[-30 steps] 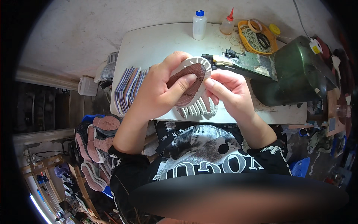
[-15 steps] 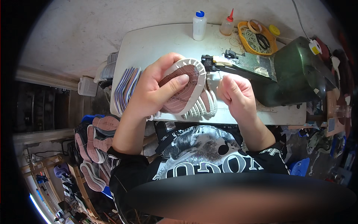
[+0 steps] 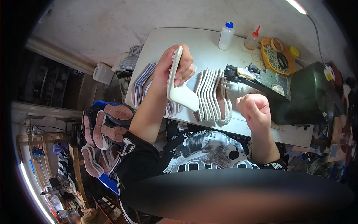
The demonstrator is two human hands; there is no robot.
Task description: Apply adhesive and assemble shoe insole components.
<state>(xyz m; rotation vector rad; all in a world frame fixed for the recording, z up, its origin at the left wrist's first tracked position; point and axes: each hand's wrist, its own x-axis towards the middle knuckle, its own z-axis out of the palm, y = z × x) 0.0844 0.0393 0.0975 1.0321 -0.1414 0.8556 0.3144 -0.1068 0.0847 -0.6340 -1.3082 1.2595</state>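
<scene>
My left hand point(image 3: 174, 69) is raised over the table with its fingers closed on a white-edged insole point(image 3: 182, 98). The insole is bent and turned edge-on, its smooth white side toward the right and its pleated rim along the left. To the right, my right hand point(image 3: 254, 108) hangs in a fist just past the table's middle; what it holds, if anything, is hidden. Between the hands stands a row of similar insoles point(image 3: 213, 95), white-edged with brown-pink faces, packed on edge. Behind my left wrist is another row of insoles point(image 3: 143, 84) with blue-and-white edges.
A machine point(image 3: 242, 72) with a dark green housing point(image 3: 305, 93) stands on the table point(image 3: 167, 39) at right. Behind it are a white bottle point(image 3: 226, 36), a red-tipped squeeze bottle point(image 3: 252, 39) and a yellow basket point(image 3: 278, 69) of cord. Finished-looking pink soles point(image 3: 100, 128) are piled at lower left.
My left hand has turned the insole from its brown-pink face to edge-on, white side showing. The view has shifted, so the table appears further right. My right hand remains closed.
</scene>
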